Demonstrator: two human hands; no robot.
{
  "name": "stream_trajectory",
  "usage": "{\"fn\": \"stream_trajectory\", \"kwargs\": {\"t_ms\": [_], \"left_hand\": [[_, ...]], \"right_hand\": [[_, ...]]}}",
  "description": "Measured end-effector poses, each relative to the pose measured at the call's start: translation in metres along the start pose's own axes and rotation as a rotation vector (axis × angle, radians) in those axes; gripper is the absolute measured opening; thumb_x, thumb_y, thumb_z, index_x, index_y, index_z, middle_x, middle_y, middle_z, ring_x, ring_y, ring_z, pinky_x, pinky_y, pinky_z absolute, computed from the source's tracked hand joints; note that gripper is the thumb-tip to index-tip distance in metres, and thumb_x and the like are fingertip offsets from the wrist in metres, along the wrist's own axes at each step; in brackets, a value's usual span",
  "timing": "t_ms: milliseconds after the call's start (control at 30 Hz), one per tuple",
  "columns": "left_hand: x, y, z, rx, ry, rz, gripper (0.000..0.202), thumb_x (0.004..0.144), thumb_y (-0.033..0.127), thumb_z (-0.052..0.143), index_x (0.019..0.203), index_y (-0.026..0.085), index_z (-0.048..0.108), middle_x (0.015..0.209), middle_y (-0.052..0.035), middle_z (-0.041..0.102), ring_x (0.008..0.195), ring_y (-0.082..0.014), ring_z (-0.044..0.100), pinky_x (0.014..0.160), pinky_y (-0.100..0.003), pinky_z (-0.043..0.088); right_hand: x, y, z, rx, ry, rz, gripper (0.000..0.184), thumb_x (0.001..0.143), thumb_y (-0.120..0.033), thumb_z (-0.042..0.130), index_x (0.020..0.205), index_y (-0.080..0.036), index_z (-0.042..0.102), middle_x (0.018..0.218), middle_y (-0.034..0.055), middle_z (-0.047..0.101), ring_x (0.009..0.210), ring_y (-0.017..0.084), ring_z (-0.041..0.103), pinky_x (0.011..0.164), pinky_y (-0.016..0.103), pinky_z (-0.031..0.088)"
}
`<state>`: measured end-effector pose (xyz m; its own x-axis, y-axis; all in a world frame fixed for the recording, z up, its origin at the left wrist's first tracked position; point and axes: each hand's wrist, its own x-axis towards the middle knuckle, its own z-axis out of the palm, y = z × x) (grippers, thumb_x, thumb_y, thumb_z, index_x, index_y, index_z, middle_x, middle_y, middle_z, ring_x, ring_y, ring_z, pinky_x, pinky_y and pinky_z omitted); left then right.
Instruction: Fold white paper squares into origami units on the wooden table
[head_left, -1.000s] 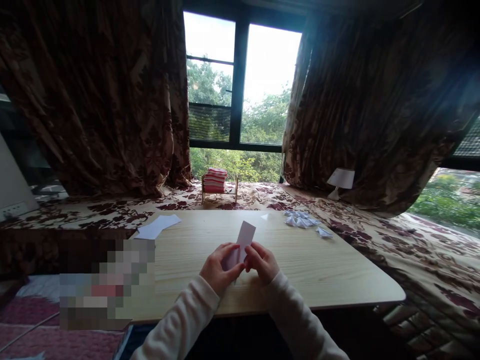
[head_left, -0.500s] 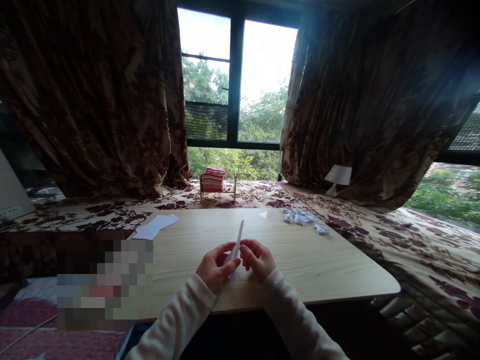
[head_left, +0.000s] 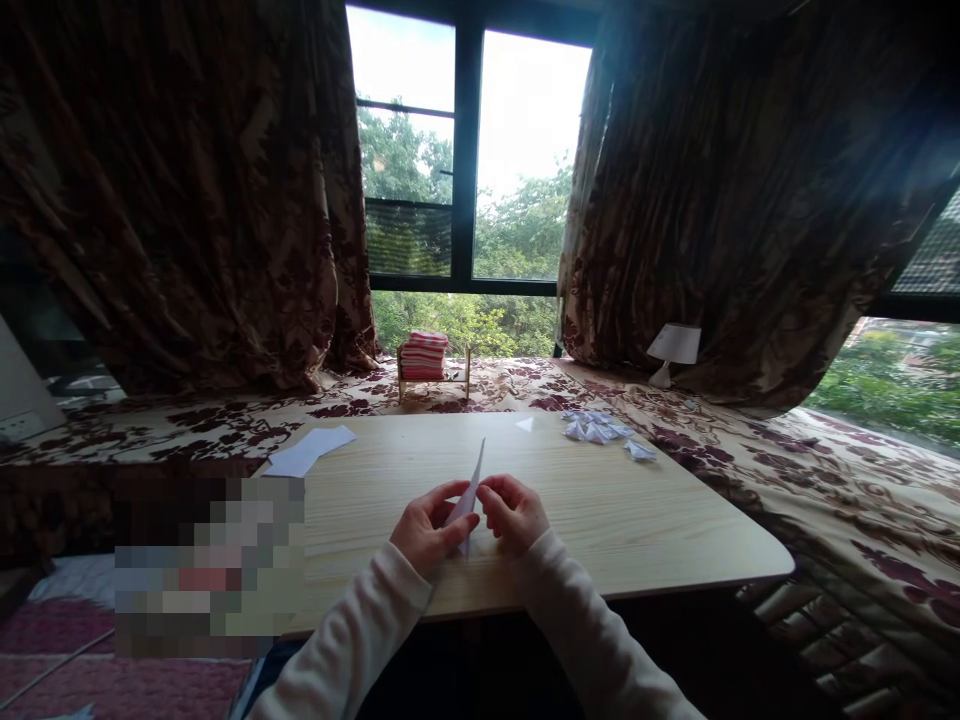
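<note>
Both my hands hold a small white paper strip [head_left: 472, 478] just above the light wooden table [head_left: 615, 520]. The strip is folded lengthwise and stands on edge, pointing away from me. My left hand [head_left: 425, 528] pinches its near end from the left. My right hand [head_left: 514, 512] pinches it from the right, fingers curled. Both sleeves are cream-coloured.
A flat white sheet [head_left: 307, 451] lies at the table's far left. A pile of folded white paper pieces [head_left: 600, 430] and one small piece [head_left: 527, 425] sit at the far right. Behind are a striped stack on a tiny wooden rack [head_left: 426, 358], a small lamp [head_left: 671, 350], curtains and a window.
The strip, flat and wide a second ago, has been folded in half lengthwise and now shows edge-on. My hands stay in the same place on it.
</note>
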<state>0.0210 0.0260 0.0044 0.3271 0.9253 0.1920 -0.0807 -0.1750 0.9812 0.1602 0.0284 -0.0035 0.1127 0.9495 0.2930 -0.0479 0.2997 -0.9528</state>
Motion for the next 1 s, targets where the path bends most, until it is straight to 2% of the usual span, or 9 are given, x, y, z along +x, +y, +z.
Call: {"fn": "stream_trajectory", "kwargs": {"t_ms": [167, 233, 367, 433, 567, 700, 867, 933, 1000], "left_hand": [[0.002, 0.002, -0.005, -0.113, -0.009, -0.024, 0.042, 0.071, 0.037, 0.061, 0.104, 0.011, 0.060, 0.073, -0.0071, 0.066, 0.066, -0.0160, 0.060, 0.065, -0.027, 0.046], [0.002, 0.003, -0.008, -0.136, -0.015, -0.045, 0.039, 0.073, 0.040, 0.058, 0.098, 0.011, 0.065, 0.071, -0.0078, 0.066, 0.066, -0.0172, 0.060, 0.066, -0.029, 0.046], [0.003, 0.003, -0.012, -0.064, -0.016, 0.053, 0.024, 0.070, 0.033, 0.063, 0.083, 0.015, 0.071, 0.083, -0.0067, 0.065, 0.084, -0.0189, 0.056, 0.074, -0.025, 0.043], [0.004, 0.002, -0.013, -0.080, -0.019, 0.101, 0.018, 0.068, 0.029, 0.065, 0.078, 0.016, 0.072, 0.089, -0.0054, 0.062, 0.088, -0.0180, 0.054, 0.076, -0.024, 0.041], [0.005, 0.001, -0.012, -0.090, 0.015, 0.094, 0.014, 0.065, 0.029, 0.068, 0.067, 0.015, 0.072, 0.078, -0.0040, 0.057, 0.077, -0.0148, 0.053, 0.067, -0.022, 0.041], [0.003, 0.004, -0.010, -0.041, 0.037, 0.084, 0.018, 0.063, 0.029, 0.069, 0.057, 0.013, 0.069, 0.071, -0.0033, 0.056, 0.070, -0.0134, 0.052, 0.062, -0.022, 0.040], [0.002, 0.006, -0.008, -0.220, 0.021, -0.022, 0.026, 0.067, 0.036, 0.065, 0.064, 0.011, 0.069, 0.068, -0.0037, 0.060, 0.057, -0.0097, 0.050, 0.051, -0.020, 0.036], [0.004, 0.004, -0.008, -0.316, 0.034, -0.081, 0.027, 0.066, 0.037, 0.065, 0.068, 0.010, 0.069, 0.061, -0.0029, 0.061, 0.052, -0.0093, 0.049, 0.049, -0.021, 0.037], [0.007, 0.001, -0.009, -0.374, 0.075, -0.086, 0.027, 0.066, 0.037, 0.065, 0.069, 0.011, 0.069, 0.059, -0.0024, 0.062, 0.054, -0.0107, 0.052, 0.054, -0.022, 0.041]], "right_hand": [[0.004, 0.004, -0.003, -0.047, 0.053, -0.036, 0.033, 0.067, -0.043, 0.059, 0.082, -0.014, 0.059, 0.063, 0.0020, 0.057, 0.055, 0.013, 0.052, 0.038, 0.019, 0.039], [0.005, 0.005, -0.003, -0.044, 0.019, -0.038, 0.037, 0.068, -0.044, 0.059, 0.089, -0.014, 0.060, 0.067, 0.0032, 0.058, 0.060, 0.014, 0.053, 0.041, 0.020, 0.041], [0.006, 0.008, -0.005, -0.059, -0.020, -0.102, 0.029, 0.068, -0.043, 0.060, 0.071, -0.014, 0.061, 0.059, 0.0009, 0.056, 0.051, 0.010, 0.048, 0.044, 0.021, 0.039], [0.006, 0.009, -0.006, -0.060, 0.001, -0.118, 0.029, 0.068, -0.043, 0.061, 0.072, -0.014, 0.060, 0.063, 0.0017, 0.057, 0.054, 0.010, 0.048, 0.045, 0.021, 0.039], [0.005, 0.008, -0.005, -0.054, -0.092, -0.075, 0.039, 0.069, -0.042, 0.061, 0.096, -0.014, 0.058, 0.078, 0.0053, 0.062, 0.065, 0.013, 0.054, 0.048, 0.021, 0.041], [0.001, 0.005, -0.003, -0.043, -0.221, -0.083, 0.029, 0.072, -0.040, 0.058, 0.081, -0.013, 0.061, 0.059, 0.0007, 0.058, 0.049, 0.009, 0.049, 0.041, 0.019, 0.037], [0.001, 0.006, -0.002, 0.010, -0.181, -0.038, 0.030, 0.072, -0.042, 0.056, 0.083, -0.014, 0.059, 0.058, 0.0003, 0.058, 0.045, 0.009, 0.048, 0.039, 0.020, 0.037], [0.000, 0.004, -0.002, 0.004, -0.142, -0.064, 0.028, 0.071, -0.039, 0.058, 0.085, -0.015, 0.057, 0.061, 0.0004, 0.057, 0.047, 0.009, 0.050, 0.040, 0.020, 0.038], [-0.004, -0.001, -0.001, -0.019, -0.111, -0.141, 0.025, 0.070, -0.034, 0.059, 0.088, -0.017, 0.055, 0.071, 0.0020, 0.058, 0.055, 0.011, 0.052, 0.044, 0.021, 0.042]]}}
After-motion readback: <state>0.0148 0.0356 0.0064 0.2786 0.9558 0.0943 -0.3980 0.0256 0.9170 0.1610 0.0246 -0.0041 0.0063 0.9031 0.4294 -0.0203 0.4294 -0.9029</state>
